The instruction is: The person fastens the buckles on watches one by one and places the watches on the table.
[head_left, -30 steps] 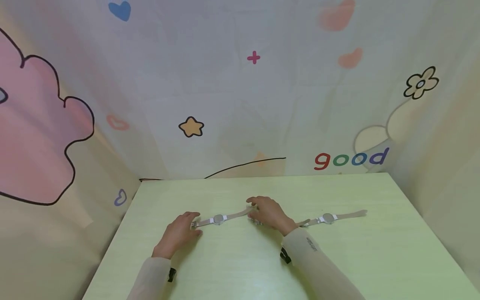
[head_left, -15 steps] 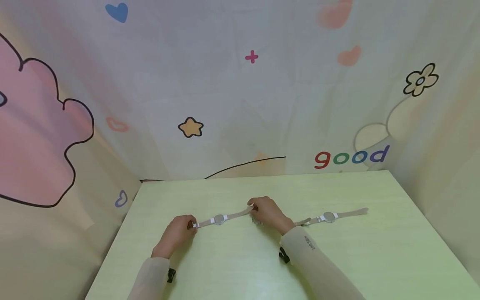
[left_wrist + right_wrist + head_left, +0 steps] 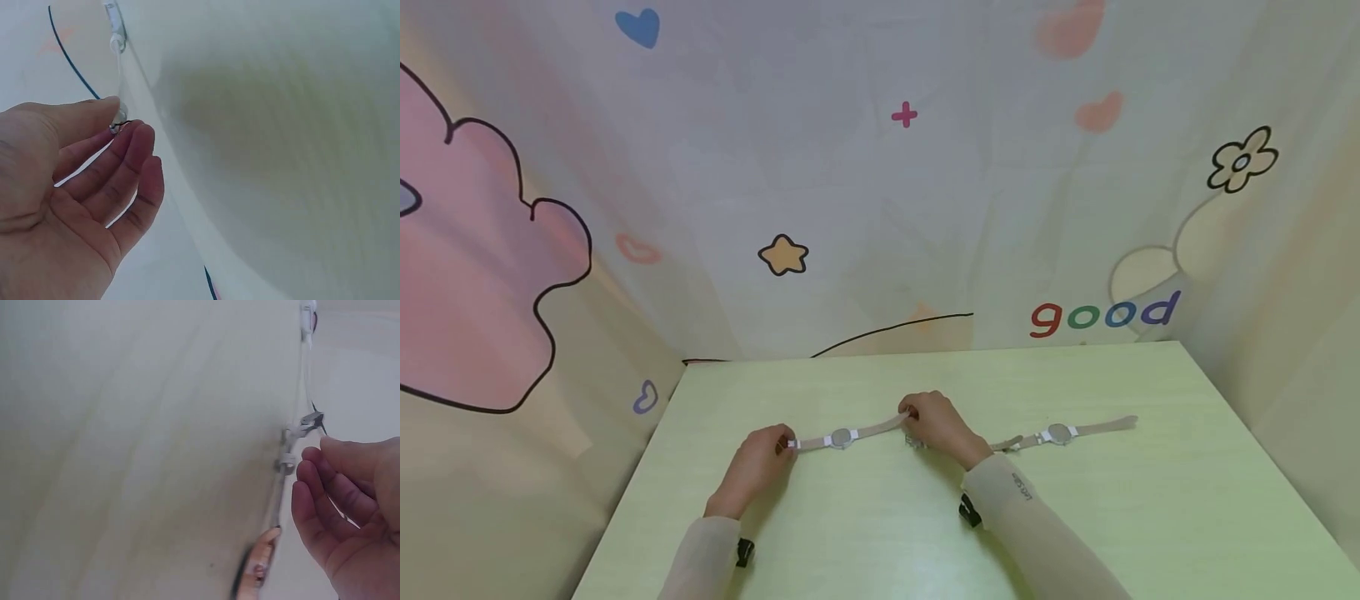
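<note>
While lying stretched over the table (image 3: 880,533), a watch (image 3: 842,437) was pinched at its ends by the left hand (image 3: 752,468) and right hand (image 3: 942,427).

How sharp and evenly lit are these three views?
Head view: sharp, soft even light, wide-angle bending at edges. Left wrist view: washed out, table blurred, left hand clear. Right wrist view: pale and hazy, right hand clear.
</note>
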Demonstrator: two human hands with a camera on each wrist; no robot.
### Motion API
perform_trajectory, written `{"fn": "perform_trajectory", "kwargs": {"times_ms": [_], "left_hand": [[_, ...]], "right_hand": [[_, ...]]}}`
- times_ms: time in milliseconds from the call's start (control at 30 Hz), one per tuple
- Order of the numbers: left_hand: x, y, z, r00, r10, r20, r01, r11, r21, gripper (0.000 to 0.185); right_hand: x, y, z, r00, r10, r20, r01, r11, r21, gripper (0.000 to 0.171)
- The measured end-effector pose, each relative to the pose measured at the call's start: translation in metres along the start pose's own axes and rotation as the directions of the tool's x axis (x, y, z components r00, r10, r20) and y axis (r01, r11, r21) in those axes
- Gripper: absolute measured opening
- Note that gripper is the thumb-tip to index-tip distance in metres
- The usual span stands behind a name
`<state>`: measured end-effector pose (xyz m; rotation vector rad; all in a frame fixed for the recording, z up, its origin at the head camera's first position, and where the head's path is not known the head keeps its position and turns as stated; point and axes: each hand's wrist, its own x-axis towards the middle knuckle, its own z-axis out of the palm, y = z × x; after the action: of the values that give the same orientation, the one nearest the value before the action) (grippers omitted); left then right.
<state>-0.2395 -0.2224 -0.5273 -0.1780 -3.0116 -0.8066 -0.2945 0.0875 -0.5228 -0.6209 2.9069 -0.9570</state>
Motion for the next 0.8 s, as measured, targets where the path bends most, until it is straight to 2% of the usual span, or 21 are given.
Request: {"fn": "perform_trajectory", "kwargs": {"times_ms": [200,400,633,800], "left_hand": [[0.003,0.003,-0.003,0.997,0.066,-0.047,-0.068,0.997,-0.035,0.012],[0.004,0.008,-0.005,0.995,0.064,-0.077,-0.068,0.996,-0.057,0.012],[0.002,0.015,-0.006,0.986,0.103,-0.131,-0.118,0.986,-0.12,0.012],[0.002,0.019,-0.007,0.98,0.112,-0.167,-0.136,0.981,-0.141,0.011]], "right_hand": [[-0.003,-0.006,-0.01,1.0,-0.005,-0.029,0.005,1.0,0.016,0.013],[-0.006,-0.008,-0.017,0.999,-0.009,-0.045,0.01,1.0,0.025,0.013],[-0.015,-0.008,-0.026,0.998,0.014,-0.06,-0.011,0.999,0.053,0.012],[-0.021,-0.013,-0.036,0.997,-0.007,-0.083,0.014,0.996,0.094,0.013]]}}
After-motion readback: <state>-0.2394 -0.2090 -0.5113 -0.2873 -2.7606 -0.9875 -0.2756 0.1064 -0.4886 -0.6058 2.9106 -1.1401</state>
